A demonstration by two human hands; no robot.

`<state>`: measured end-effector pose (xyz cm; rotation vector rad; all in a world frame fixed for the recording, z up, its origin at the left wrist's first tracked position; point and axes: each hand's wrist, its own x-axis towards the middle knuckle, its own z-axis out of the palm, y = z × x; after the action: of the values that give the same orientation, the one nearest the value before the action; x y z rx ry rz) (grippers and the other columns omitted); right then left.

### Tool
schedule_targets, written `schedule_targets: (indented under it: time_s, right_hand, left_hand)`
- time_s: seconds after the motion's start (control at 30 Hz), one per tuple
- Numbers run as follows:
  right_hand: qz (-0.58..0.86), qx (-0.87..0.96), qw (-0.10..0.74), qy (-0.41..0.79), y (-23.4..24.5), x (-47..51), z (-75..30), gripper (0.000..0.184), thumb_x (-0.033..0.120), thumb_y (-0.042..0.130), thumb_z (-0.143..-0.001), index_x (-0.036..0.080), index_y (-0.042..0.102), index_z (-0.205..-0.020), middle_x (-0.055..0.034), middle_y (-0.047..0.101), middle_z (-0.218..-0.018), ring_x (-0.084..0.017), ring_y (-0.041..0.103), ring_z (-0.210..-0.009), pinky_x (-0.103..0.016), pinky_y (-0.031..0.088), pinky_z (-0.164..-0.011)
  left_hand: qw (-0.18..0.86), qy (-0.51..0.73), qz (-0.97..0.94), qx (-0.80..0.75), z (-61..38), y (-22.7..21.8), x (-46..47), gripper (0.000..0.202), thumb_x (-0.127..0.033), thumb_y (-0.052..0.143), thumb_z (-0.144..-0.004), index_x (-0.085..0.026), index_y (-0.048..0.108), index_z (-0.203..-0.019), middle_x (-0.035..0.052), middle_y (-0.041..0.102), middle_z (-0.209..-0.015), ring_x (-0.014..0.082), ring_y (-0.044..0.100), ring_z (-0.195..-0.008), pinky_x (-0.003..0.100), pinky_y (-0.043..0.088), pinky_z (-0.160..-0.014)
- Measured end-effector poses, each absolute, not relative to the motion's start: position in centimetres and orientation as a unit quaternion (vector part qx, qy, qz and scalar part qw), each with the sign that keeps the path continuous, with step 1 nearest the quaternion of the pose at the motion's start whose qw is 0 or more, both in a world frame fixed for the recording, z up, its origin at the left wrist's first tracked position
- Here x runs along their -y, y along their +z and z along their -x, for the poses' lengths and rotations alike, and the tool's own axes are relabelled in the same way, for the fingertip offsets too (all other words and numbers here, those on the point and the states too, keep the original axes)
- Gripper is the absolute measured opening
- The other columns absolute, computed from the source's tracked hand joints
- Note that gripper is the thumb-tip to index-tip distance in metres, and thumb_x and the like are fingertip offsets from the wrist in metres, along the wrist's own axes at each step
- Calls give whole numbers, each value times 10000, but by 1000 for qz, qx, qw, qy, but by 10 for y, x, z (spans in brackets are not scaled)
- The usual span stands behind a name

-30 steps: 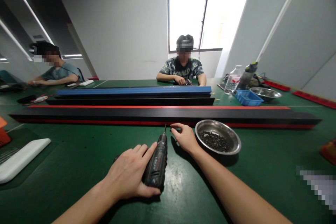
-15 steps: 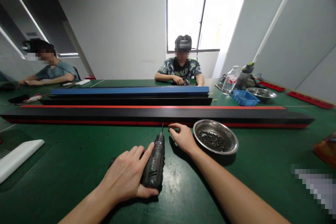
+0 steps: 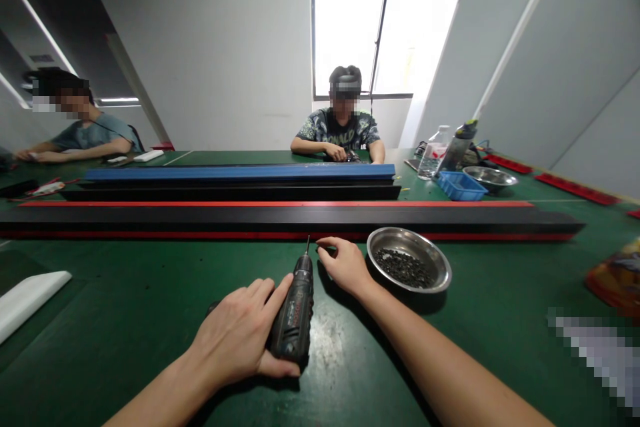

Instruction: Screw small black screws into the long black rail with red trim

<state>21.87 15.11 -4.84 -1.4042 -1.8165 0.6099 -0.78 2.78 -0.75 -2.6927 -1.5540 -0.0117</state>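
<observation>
My left hand [image 3: 240,323] is closed around a black cordless drill [image 3: 294,323], which lies on its side with its thin bit pointing away from me. My right hand [image 3: 345,263] is curled just right of the bit's tip, thumb and forefinger brought together in a pinch. Whatever sits between those fingertips is too small to make out. Close by on the right, a steel bowl [image 3: 435,270] holds a heap of small dark screws [image 3: 403,267]. Behind the bit runs a long black bar with red edges [image 3: 240,215], lying across the table.
Beyond the bar lie a blue bar [image 3: 240,174] and another black one [image 3: 240,193]. A blue basket [image 3: 461,187], a second steel bowl [image 3: 493,179] and bottles [image 3: 434,153] stand back right. A white object [image 3: 30,300] lies left. Two people sit across the green table [image 3: 130,320].
My right hand has drawn slightly left, nearer the bit's tip, its fingertips closer together. The drill and left hand stay nearly still. The whole view has shifted a little.
</observation>
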Motion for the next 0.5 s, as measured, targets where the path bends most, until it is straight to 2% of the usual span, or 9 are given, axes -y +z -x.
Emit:
schedule_targets:
  time_s: [0.3,0.5]
  right_hand:
    - [558,752,292,198,-32,-142,-214,354,326,630,-935,211,801,-1223,-75,797,-1233,-270,736,-1168,-365,518,-1070]
    - [572,783,188,160,-9,-131,-209,321,402,582,-969,233,843,-1049,-116,819,-1121,-319,759,-1096,-385,546,-948]
  left_hand:
    - [16,-15,866,499,9,-12,-28,1303,-985,632,-680,-99,400,-1607,157,651,-1175,348,655,-1004,493,564,-896]
    - [5,-19,866,499,9,-10,-28,1315,-967,673,-666,-91,401,-1608,157,654,-1172,351,655,-1009,500,562,-897]
